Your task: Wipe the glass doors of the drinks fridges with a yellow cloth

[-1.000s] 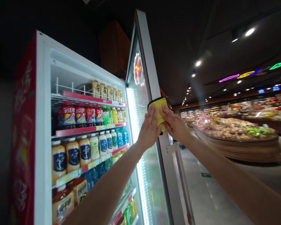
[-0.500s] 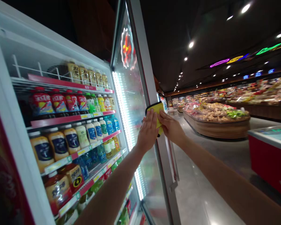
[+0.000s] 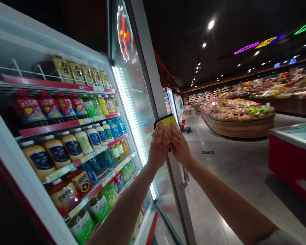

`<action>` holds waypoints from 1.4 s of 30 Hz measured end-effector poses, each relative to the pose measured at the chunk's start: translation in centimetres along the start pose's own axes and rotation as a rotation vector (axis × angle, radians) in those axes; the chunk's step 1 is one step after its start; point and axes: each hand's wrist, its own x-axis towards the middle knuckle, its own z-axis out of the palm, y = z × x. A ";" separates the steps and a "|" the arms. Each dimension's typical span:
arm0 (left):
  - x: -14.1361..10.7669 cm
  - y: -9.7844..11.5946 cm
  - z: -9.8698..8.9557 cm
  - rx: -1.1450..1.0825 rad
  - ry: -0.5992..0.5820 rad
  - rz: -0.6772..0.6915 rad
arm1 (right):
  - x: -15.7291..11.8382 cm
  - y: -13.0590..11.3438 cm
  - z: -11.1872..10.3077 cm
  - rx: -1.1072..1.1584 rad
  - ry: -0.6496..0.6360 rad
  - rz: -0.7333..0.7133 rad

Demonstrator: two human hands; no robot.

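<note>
A yellow cleaning cloth (image 3: 168,123) with a dark edge lies folded around the edge of the open fridge door (image 3: 160,102). My left hand (image 3: 158,148) presses it from the glass side, its fingers stretched upward over the cloth. From the handle side, my right hand (image 3: 180,144) grips the same cloth, fingers close to those of the left. Both palms and whatever part of the frame is under the cloth are hidden. Below the hands, the door handle (image 3: 184,185) shows partly behind my right forearm.
To the left, fridge shelves (image 3: 102,149) carry rows of bottled drinks (image 3: 60,151). A light strip (image 3: 129,112) runs along the fridge's inner side. On the right stand a round produce stand (image 3: 237,124) and a red chest freezer (image 3: 290,163) on a shiny floor (image 3: 219,177).
My view has shifted, and more of the lower shelves and aisle shows. Both hands stay on the cloth at the door edge; my right hand sits slightly lower and closer to the left.
</note>
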 end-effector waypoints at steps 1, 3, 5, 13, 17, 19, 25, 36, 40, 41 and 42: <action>-1.5 0.7 0.7 -0.008 -0.001 -0.013 | -1.7 0.1 0.0 0.017 -0.008 0.006; -4.5 1.9 1.8 -0.003 -0.021 -0.012 | -5.0 0.1 0.1 0.039 -0.036 0.017; -6.0 2.3 2.4 0.006 -0.046 0.035 | -6.8 0.1 0.2 0.045 -0.063 0.026; -2.6 1.1 1.4 -0.013 -0.099 -0.075 | -3.2 -0.1 1.5 0.062 -0.020 0.061; -8.5 3.1 2.3 -0.038 -0.229 -0.059 | -9.7 -0.4 1.9 0.095 -0.028 0.064; -10.8 3.8 2.5 -0.053 -0.274 -0.049 | -12.1 -0.3 1.8 0.108 -0.049 0.069; -8.0 2.5 2.3 -0.127 -0.256 -0.088 | -8.5 0.8 0.9 0.190 -0.068 0.072; -17.1 6.8 5.5 -0.140 -0.318 -0.133 | -17.3 0.9 -0.2 0.144 -0.120 0.035; -13.2 5.2 5.2 -0.172 -0.307 -0.179 | -13.5 1.8 -0.1 0.128 -0.139 0.061; -12.2 4.8 5.2 -0.180 -0.297 -0.183 | -12.6 2.1 -0.1 0.125 -0.129 0.075; -11.6 4.6 5.4 -0.184 -0.289 -0.181 | -12.1 2.4 0.0 0.124 -0.120 0.088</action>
